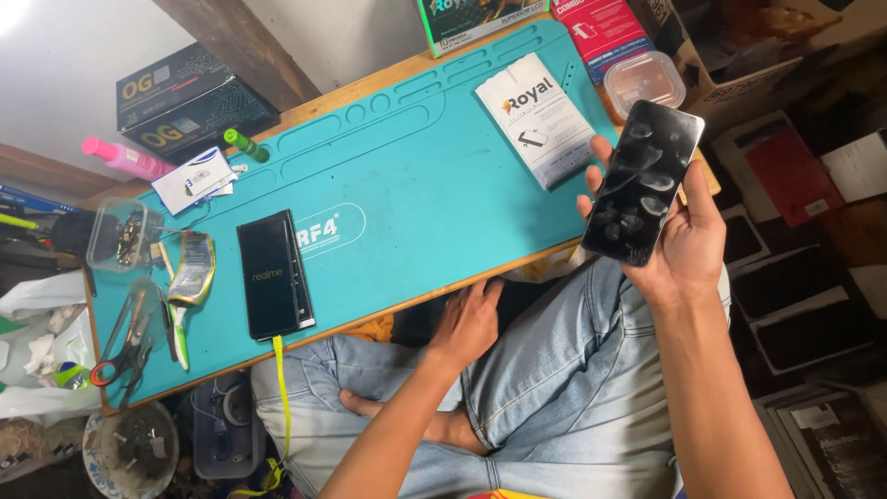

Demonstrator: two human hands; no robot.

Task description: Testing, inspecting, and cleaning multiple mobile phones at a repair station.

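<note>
My right hand [686, 242] holds a black smartphone [643, 181] upright at the right end of the work mat, its glossy screen smeared with fingerprints. My left hand [468, 321] rests flat on my knee just below the wooden table's front edge, fingers spread and holding nothing. A teal silicone work mat [407, 185] covers the table. On its left part lies a black phone screen part [273, 273] with a yellow pull tab hanging over the edge. A white flat packet [538, 116] lies on the mat near my right hand.
Scissors and tweezers [129, 342] and a small clear box of screws [122, 237] sit at the mat's left end. A pink bottle [125, 157], a green bottle [246, 145], a clear plastic tub [644, 81] and several cardboard boxes line the far edge. Dark trays fill the floor at right.
</note>
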